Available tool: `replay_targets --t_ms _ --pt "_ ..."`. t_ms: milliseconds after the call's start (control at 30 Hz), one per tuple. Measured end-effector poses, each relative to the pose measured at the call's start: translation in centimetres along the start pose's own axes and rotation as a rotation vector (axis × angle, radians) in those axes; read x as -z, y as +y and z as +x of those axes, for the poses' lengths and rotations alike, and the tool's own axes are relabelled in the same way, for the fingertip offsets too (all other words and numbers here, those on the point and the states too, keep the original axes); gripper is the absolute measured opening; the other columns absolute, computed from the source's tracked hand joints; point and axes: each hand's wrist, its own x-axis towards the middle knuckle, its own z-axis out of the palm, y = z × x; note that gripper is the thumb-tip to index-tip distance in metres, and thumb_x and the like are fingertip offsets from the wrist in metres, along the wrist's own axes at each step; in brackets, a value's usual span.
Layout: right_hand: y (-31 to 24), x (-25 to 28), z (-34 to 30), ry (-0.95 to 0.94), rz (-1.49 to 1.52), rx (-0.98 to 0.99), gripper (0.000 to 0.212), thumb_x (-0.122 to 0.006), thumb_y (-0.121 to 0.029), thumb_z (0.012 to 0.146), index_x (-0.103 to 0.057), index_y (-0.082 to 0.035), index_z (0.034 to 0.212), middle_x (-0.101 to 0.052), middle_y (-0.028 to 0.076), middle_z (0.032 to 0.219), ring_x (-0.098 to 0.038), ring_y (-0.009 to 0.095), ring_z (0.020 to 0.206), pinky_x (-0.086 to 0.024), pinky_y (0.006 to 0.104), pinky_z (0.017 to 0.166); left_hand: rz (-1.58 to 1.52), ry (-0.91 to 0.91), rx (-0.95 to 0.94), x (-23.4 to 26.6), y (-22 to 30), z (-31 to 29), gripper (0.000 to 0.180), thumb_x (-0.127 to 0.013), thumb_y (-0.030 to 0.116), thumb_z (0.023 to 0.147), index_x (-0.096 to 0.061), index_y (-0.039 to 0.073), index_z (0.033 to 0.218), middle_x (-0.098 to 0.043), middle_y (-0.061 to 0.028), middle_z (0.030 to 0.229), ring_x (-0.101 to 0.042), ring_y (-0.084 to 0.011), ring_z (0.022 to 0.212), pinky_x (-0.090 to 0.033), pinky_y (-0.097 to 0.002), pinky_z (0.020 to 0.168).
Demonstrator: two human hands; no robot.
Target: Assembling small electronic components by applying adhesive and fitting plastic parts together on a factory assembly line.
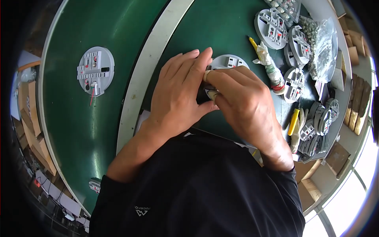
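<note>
A grey round plastic base lies on the green bench in front of me, mostly covered by my hands. My left hand is at its left side, fingers stretched out and thumb pointing toward the base. Bent over the base from the right is my right hand, its fingers closed in a pinch. Pale covers wrap some of its fingertips. Whatever those fingers pinch is hidden. To the right lies a tool with a yellow tip and a handle wrapped in white, with red bands at its end.
Several grey bases are at the right, beside a clear bag of small metal parts. A yellow-handled tool lies near stacked bases. Beyond a pale rail, a base with a red wire rests on the green belt.
</note>
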Motion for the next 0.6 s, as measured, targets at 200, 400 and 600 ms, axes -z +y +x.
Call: replay_targets --t_ms 200,400,600 --pt "1.4 -0.7 -0.8 0.032 0.265 -0.125 0.040 -0.081 0.010 0.081 -0.078 0.000 0.119 -0.078 0.015 0.112 -0.076 0.034 0.096 -0.064 0.0409 0.085 -0.029 -0.019 0.007 0.2 0.0 0.6 0.122 -0.106 0.024 0.060 -0.047 0.002 0.165 -0.066 -0.0176 0.142 -0.062 -0.0367 0.135 -0.047 -0.0508 0.118" --pt "2.8 -1.6 -0.3 0.144 0.114 0.093 0.036 -0.083 0.007 0.085 -0.079 -0.001 0.120 -0.079 0.015 0.115 -0.077 0.033 0.101 -0.063 0.0386 0.088 -0.051 0.047 0.027 -0.6 -0.7 1.0 0.122 -0.107 0.025 0.060 -0.048 0.003 0.164 -0.066 -0.0174 0.142 -0.063 -0.0378 0.134 -0.048 -0.0505 0.117" --pt "3.4 3.5 -3.4 0.324 -0.260 -0.217 0.049 -0.086 0.001 0.086 -0.075 -0.002 0.135 -0.079 0.016 0.119 -0.077 0.032 0.107 -0.061 0.0406 0.095 -0.063 0.034 0.038 -0.5 -0.6 1.2 0.120 -0.107 0.023 0.061 -0.050 0.006 0.165 -0.072 -0.0133 0.140 -0.065 -0.0356 0.133 -0.047 -0.0496 0.117"
